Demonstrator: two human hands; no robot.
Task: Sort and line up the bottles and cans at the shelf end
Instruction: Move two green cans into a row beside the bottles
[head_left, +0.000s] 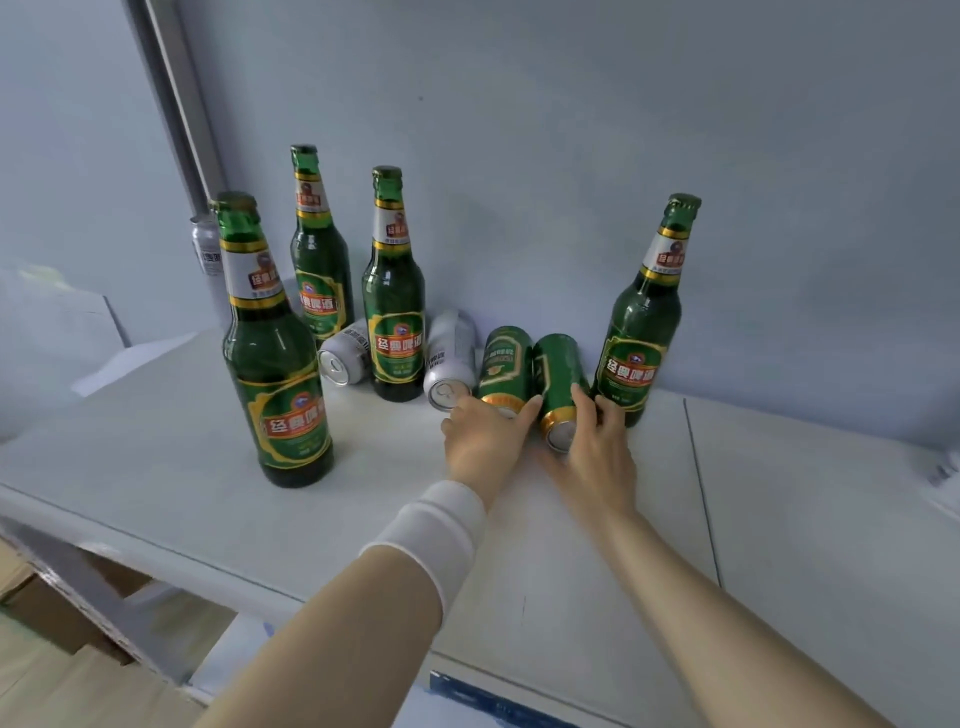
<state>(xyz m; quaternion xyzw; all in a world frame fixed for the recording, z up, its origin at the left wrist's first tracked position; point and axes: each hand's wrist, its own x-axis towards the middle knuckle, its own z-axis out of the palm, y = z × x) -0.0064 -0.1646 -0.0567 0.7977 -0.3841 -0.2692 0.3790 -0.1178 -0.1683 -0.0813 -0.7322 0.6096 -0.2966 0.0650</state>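
Observation:
Several green beer bottles stand upright on the white shelf (156, 447): one near the front left (275, 358), two behind it (318, 260) (393, 301), one at the right (641, 332). Two green cans (506, 358) (556, 374) lie on their sides by the wall. Two silver cans (345, 356) (451, 358) also lie on their sides. My left hand (485, 439) wraps the near end of the left green can. My right hand (597, 452) grips the near end of the right green can, with its fingers touching the right bottle's base.
A tall silver can (208, 254) stands upright at the back left by a grey post (176, 104). The pale wall (571, 156) runs right behind the cans. The shelf's front edge (208, 566) is near. A seam (701, 493) divides the shelf at right.

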